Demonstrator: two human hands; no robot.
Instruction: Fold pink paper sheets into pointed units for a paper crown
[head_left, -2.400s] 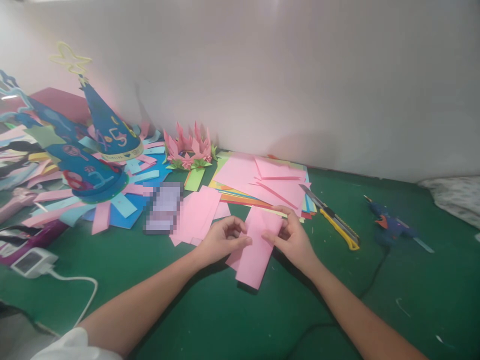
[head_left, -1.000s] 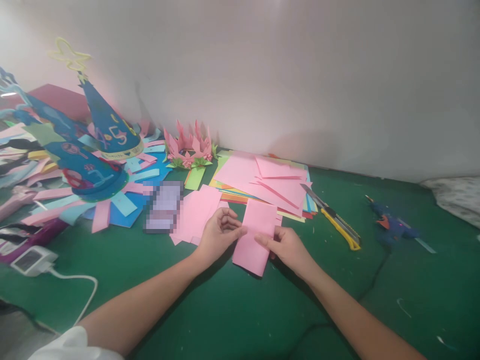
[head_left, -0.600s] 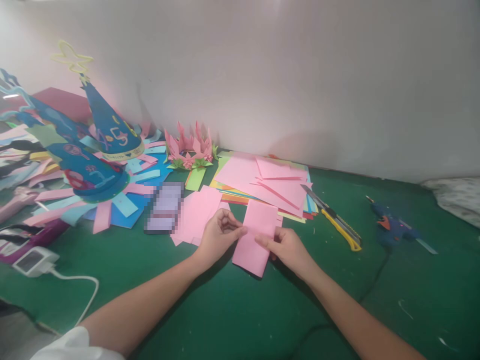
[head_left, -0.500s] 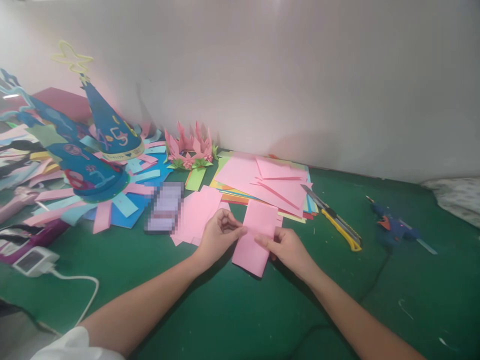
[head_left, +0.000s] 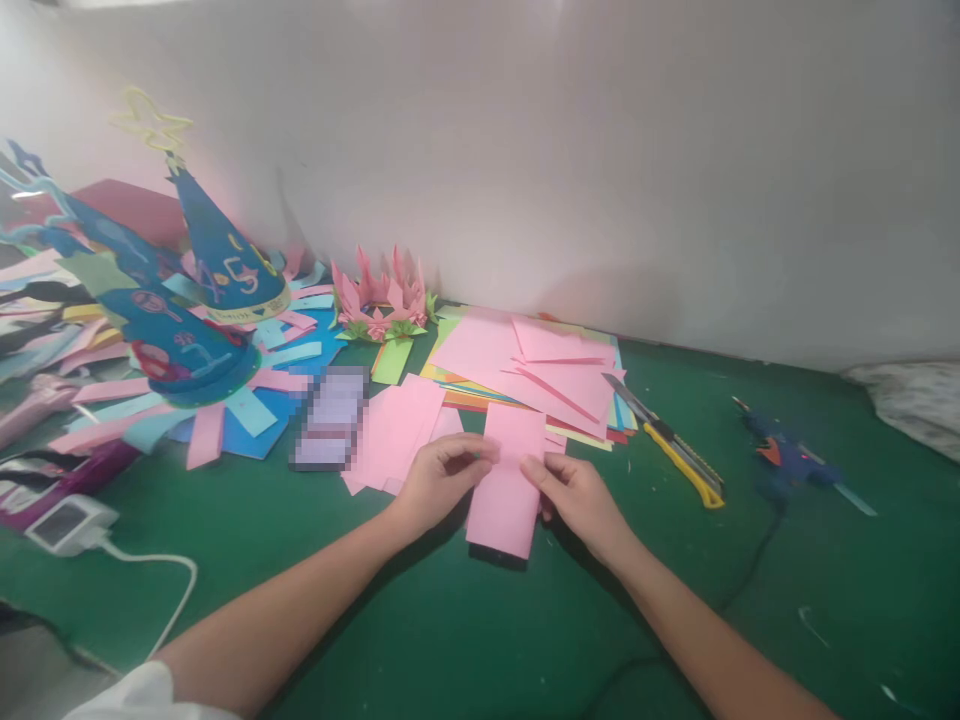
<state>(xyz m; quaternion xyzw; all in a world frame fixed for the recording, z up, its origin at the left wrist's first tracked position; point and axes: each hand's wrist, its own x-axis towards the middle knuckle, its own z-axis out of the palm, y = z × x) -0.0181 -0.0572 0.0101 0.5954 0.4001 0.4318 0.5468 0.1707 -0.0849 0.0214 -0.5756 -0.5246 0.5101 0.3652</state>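
Note:
A folded pink paper [head_left: 504, 510] is held up just above the green table, its lower end casting a dark shadow. My right hand [head_left: 574, 490] grips its right edge, thumb on the front and fingers tucked behind. At the left edge, my left hand [head_left: 446, 478] pinches the paper between thumb and fingers. More pink paper pieces [head_left: 401, 415] lie beyond my left hand. Behind the held paper, a stack of coloured sheets [head_left: 480, 340] spreads out, pink on top, with folded pink pieces [head_left: 562, 345] resting on it.
A yellow utility knife [head_left: 679, 460] and a blue glue gun [head_left: 795, 455] lie to the right. On the left are a phone [head_left: 330, 415], blue cone hats [head_left: 225, 250], a pink paper crown [head_left: 382, 295] and a white device [head_left: 71, 525] with a cable. A wall [head_left: 600, 150] rises behind.
The pink paper has turned slightly more upright, its top edge shifting left. My right thumb has slid a little right and up along it. My left hand stays at its left edge.

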